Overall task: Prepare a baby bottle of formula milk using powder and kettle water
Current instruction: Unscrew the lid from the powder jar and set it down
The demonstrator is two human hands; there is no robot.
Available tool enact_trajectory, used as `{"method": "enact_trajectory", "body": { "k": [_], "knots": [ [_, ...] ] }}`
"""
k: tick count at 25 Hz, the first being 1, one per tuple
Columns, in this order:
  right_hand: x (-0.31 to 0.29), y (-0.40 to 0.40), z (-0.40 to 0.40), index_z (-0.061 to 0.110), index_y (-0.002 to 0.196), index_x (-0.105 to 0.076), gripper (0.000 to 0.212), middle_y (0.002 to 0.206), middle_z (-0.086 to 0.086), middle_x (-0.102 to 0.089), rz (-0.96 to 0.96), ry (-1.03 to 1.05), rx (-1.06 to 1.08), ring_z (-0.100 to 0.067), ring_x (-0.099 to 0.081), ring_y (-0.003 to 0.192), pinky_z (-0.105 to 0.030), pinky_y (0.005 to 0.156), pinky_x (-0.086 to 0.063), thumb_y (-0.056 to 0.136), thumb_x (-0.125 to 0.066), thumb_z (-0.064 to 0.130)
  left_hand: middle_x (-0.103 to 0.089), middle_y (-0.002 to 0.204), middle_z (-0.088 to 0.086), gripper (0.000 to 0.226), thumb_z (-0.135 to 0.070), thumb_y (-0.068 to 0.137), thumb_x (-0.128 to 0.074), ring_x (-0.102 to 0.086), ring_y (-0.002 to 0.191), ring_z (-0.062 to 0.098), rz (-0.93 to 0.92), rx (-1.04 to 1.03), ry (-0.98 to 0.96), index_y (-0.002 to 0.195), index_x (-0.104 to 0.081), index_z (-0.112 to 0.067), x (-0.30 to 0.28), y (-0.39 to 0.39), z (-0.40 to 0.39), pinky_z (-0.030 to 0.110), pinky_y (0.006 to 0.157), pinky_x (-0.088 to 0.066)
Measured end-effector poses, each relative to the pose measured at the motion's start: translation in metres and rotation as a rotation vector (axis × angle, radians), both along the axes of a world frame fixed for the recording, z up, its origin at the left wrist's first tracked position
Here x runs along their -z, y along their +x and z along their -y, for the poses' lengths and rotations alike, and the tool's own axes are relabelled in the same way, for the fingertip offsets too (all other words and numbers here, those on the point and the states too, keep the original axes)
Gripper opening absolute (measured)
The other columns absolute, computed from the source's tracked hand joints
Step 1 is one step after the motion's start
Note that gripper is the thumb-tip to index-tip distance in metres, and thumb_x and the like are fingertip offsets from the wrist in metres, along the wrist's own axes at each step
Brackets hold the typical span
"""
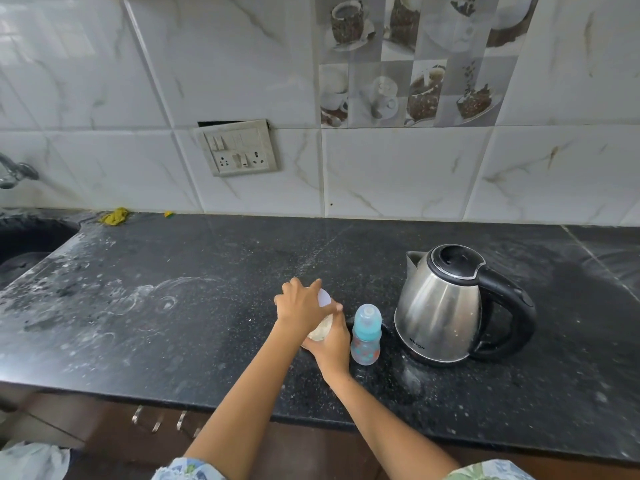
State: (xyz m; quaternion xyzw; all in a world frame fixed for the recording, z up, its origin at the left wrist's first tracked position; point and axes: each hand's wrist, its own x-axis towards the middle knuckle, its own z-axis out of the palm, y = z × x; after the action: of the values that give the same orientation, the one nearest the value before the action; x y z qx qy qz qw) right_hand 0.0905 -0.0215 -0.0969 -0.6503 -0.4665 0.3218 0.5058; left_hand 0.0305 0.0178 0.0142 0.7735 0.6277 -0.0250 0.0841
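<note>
Head view, taken left to right: we record a sink (pixel 24 244) at the far left edge of the black counter (pixel 173 306), a yellow rag (pixel 116 216) against the tiled wall, and a switch plate (pixel 239 147) above the worktop. White residue marks the counter's left half; we cannot tell its source.

At centre, both hands work a small powder container (pixel 320 332) standing on the counter. Our left hand (pixel 301 306) sits on top, fingers curled down over a pale lid (pixel 325 297), closed upon it. Our right hand (pixel 332 344) wraps the container's body from the near side, closed around it. We judge this split grip serves to steady the base while the lid is turned or pulled; whether it is coming off or going on cannot be determined.

Just to the right stands the baby bottle (pixel 366 336), upright, teat and blue collar fitted, near the right hand, though we cannot tell whether they touch. Its placement beside the container suggests a short transfer for the powder. The bottle is not yet opened.

Further right, the steel kettle (pixel 450 306) stands with lid down, spout toward the bottle, handle outward, within reach for pouring.
</note>
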Motion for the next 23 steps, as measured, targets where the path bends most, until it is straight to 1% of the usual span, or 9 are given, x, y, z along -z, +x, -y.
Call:
{"method": "enact_trajectory", "body": {
  "k": [2, 4, 9, 11, 13, 15, 18, 21, 23],
  "knots": [
    [-0.003, 0.0, 0.002, 0.019, 0.137, -0.044, 0.098, 0.129, 0.006, -0.058, -0.025, -0.004, -0.031, -0.01, -0.055, 0.118, -0.029, 0.101, -0.045, 0.051, -0.088, 0.031, -0.031, 0.146, 0.013, 0.08, -0.049, 0.086, -0.062, -0.032, 0.131, 0.035, 0.015, 0.167, -0.185, 0.15, -0.016, -0.035, -0.004, -0.008, -0.009, 0.047, 0.098, -0.04],
    [-0.005, 0.001, 0.002, 0.02, 0.137, -0.043, 0.097, 0.128, 0.008, -0.056, -0.032, 0.007, -0.029, -0.009, -0.054, 0.116, -0.026, 0.099, -0.045, 0.053, -0.091, 0.023, -0.037, 0.141, 0.01, 0.082, -0.034, 0.082, -0.071, -0.038, 0.128, 0.032, -0.078, 0.24, -0.16, 0.148, -0.022, -0.038, -0.009, -0.014, -0.012, 0.042, 0.096, -0.042],
    [-0.003, 0.0, -0.001, 0.018, 0.139, -0.041, 0.1, 0.132, 0.003, -0.056, 0.009, -0.027, -0.023, -0.014, -0.053, 0.122, -0.03, 0.104, -0.043, 0.052, -0.091, 0.026, -0.051, 0.122, 0.015, 0.063, -0.055, 0.085, -0.056, -0.053, 0.108, 0.033, -0.087, 0.141, 0.171, 0.136, -0.04, -0.023, -0.009, -0.007, -0.004, 0.037, 0.089, -0.04],
    [-0.007, -0.002, -0.001, 0.016, 0.146, -0.031, 0.111, 0.141, -0.001, -0.051, 0.034, -0.054, -0.017, -0.018, -0.048, 0.129, -0.034, 0.108, -0.04, 0.053, -0.091, 0.029, -0.051, 0.118, 0.014, 0.066, -0.058, 0.084, -0.058, -0.056, 0.101, 0.034, 0.14, 0.035, 0.236, 0.133, -0.038, -0.018, -0.013, -0.009, 0.001, 0.038, 0.081, -0.044],
    [-0.015, -0.005, 0.004, 0.01, 0.153, -0.011, 0.128, 0.151, -0.007, -0.039, 0.033, -0.137, -0.013, -0.022, -0.038, 0.138, -0.036, 0.113, -0.034, 0.056, -0.092, 0.027, -0.045, 0.118, 0.008, 0.067, -0.052, 0.08, -0.066, -0.056, 0.095, 0.028, 0.519, -0.027, 0.249, 0.132, -0.036, -0.022, -0.014, -0.02, 0.012, 0.035, 0.072, -0.045],
    [-0.017, -0.004, 0.016, 0.006, 0.153, 0.002, 0.13, 0.159, -0.01, -0.022, 0.048, -0.163, -0.047, -0.023, -0.023, 0.147, -0.036, 0.118, -0.024, 0.063, -0.089, 0.023, -0.043, 0.119, 0.0, 0.065, -0.048, 0.078, -0.073, -0.054, 0.095, 0.018, 0.888, -0.061, 0.312, 0.129, -0.037, -0.03, -0.003, -0.04, 0.032, 0.031, 0.073, -0.045],
    [-0.012, 0.006, 0.049, 0.004, 0.152, -0.013, 0.101, 0.16, -0.007, -0.019, 0.125, -0.083, -0.149, -0.018, -0.017, 0.148, -0.027, 0.119, -0.017, 0.077, -0.079, 0.016, -0.051, 0.109, 0.0, 0.064, -0.054, 0.068, -0.075, -0.058, 0.096, 0.018, 1.132, -0.196, 0.345, 0.111, -0.037, -0.027, 0.033, -0.067, 0.068, 0.036, 0.075, -0.051],
    [-0.006, 0.028, 0.081, 0.011, 0.136, -0.047, 0.059, 0.143, -0.002, -0.047, 0.208, -0.01, -0.146, -0.014, -0.04, 0.135, -0.028, 0.114, -0.032, 0.083, -0.073, 0.013, -0.054, 0.107, -0.004, 0.068, -0.064, 0.06, -0.072, -0.055, 0.101, 0.021, 1.046, -0.297, 0.211, 0.103, -0.036, -0.026, 0.075, -0.074, 0.09, 0.037, 0.08, -0.049],
    [-0.005, 0.043, 0.094, 0.014, 0.123, -0.06, 0.042, 0.127, 0.005, -0.059, 0.213, 0.02, -0.1, -0.011, -0.054, 0.12, -0.037, 0.104, -0.046, 0.083, -0.072, 0.01, -0.055, 0.112, -0.005, 0.066, -0.066, 0.06, -0.068, -0.048, 0.109, 0.017, 0.924, -0.272, 0.194, 0.101, -0.037, -0.025, 0.102, -0.075, 0.096, 0.047, 0.097, -0.041]
  ]
}}
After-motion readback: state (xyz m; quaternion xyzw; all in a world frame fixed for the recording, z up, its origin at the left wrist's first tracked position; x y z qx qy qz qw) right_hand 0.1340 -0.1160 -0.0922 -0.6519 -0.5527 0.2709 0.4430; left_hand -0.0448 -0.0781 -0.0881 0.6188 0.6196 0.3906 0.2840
